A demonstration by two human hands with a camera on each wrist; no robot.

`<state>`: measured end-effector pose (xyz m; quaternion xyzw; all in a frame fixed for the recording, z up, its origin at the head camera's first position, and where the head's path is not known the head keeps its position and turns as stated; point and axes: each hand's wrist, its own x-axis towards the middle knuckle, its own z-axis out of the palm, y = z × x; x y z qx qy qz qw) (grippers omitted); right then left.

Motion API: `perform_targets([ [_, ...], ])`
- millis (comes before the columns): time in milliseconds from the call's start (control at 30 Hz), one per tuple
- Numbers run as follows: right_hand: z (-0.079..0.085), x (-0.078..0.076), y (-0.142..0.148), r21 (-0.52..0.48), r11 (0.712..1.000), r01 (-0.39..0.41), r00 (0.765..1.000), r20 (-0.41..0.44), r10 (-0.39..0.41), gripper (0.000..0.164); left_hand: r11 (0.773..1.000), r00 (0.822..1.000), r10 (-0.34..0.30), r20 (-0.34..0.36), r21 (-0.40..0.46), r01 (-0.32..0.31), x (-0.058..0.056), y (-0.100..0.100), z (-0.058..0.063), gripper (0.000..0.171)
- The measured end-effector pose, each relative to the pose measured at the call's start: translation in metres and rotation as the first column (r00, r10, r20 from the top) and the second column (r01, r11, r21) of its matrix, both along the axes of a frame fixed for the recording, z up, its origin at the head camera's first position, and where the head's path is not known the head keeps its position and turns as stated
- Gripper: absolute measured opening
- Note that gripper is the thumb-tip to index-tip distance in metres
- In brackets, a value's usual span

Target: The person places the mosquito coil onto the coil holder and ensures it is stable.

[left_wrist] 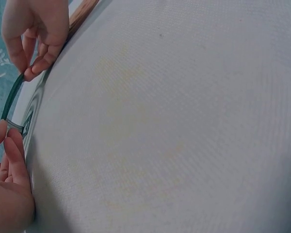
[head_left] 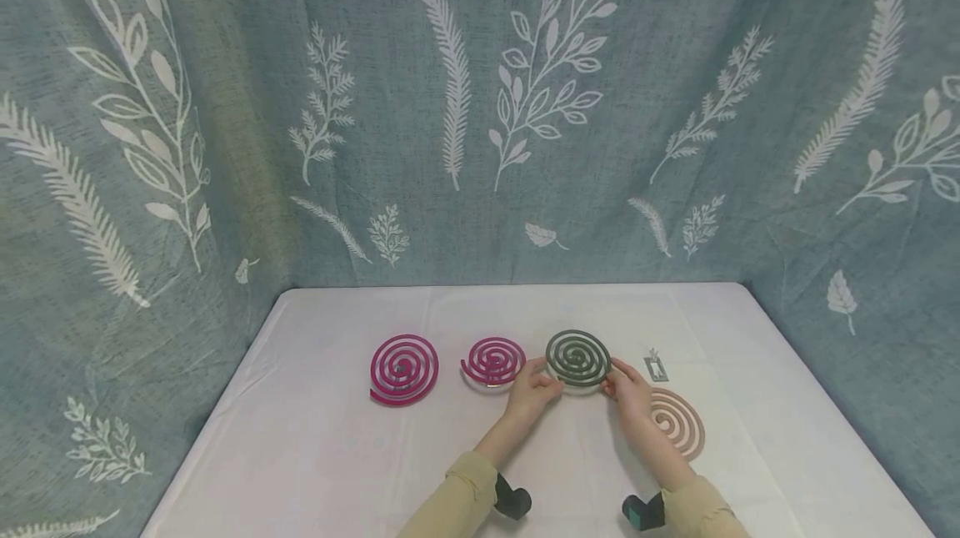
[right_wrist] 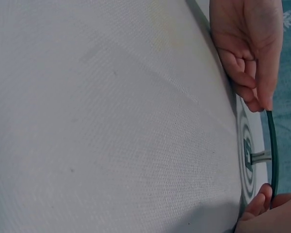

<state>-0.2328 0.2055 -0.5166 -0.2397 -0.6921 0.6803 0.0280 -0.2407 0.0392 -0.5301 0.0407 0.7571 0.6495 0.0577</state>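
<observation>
Both my hands hold a dark green mosquito coil point(head_left: 577, 358) by its edge, level above the table. My left hand point(head_left: 531, 394) pinches the coil's near left edge, beside the neighbouring magenta coil. On the opposite edge, my right hand point(head_left: 628, 392) grips the rim between thumb and fingers. Under the coil, a thin metal stand point(right_wrist: 261, 156) rises from the table to its underside. A spiral shadow lies on the cloth beneath. Right of my right hand lies a flat metal stand point(head_left: 657, 369); a tan coil point(head_left: 664, 423) is partly hidden behind my right forearm.
Two magenta coils, one farther left point(head_left: 403, 369) and one closer point(head_left: 493, 359), stand raised in a row left of the green coil. A white cloth covers the table point(head_left: 315, 455). Blue-green leaf-patterned curtains point(head_left: 480, 238) surround its back and sides.
</observation>
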Motion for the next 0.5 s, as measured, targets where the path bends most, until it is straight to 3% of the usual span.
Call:
perform_targets([
  [500,-0.0003,0.0004,0.0005,-0.016,1.000,-0.005,1.000,-0.010,0.005,0.050,1.000,1.000,0.009,0.001,0.001,-0.009,-0.0008,0.0008,-0.0006,0.056],
])
